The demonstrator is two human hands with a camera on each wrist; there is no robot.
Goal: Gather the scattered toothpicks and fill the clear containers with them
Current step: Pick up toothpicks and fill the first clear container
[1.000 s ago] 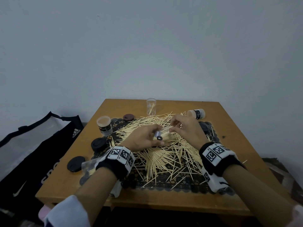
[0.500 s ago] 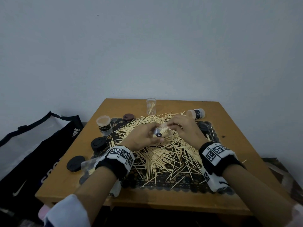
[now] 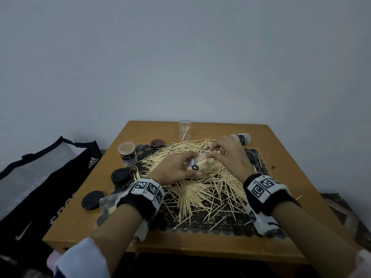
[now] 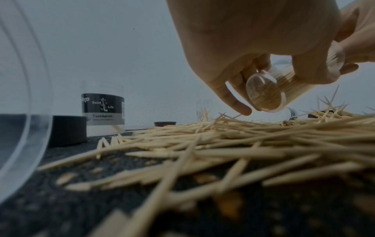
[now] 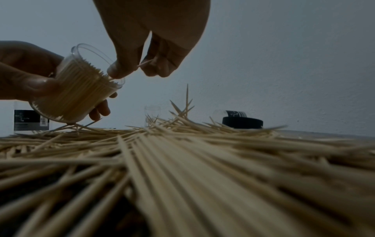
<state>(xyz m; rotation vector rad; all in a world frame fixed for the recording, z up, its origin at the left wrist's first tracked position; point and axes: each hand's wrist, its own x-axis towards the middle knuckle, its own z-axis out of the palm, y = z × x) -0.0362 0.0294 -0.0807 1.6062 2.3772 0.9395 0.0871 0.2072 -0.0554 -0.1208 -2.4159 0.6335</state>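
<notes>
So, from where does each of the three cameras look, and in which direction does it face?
Head: above, facing down at the table; shows both forearms, left hand and right hand.
Left wrist: low over the toothpicks, facing the left hand's fingers round the held container.
Right wrist: low, facing the right hand pinching one toothpick.
All share the held container.
</notes>
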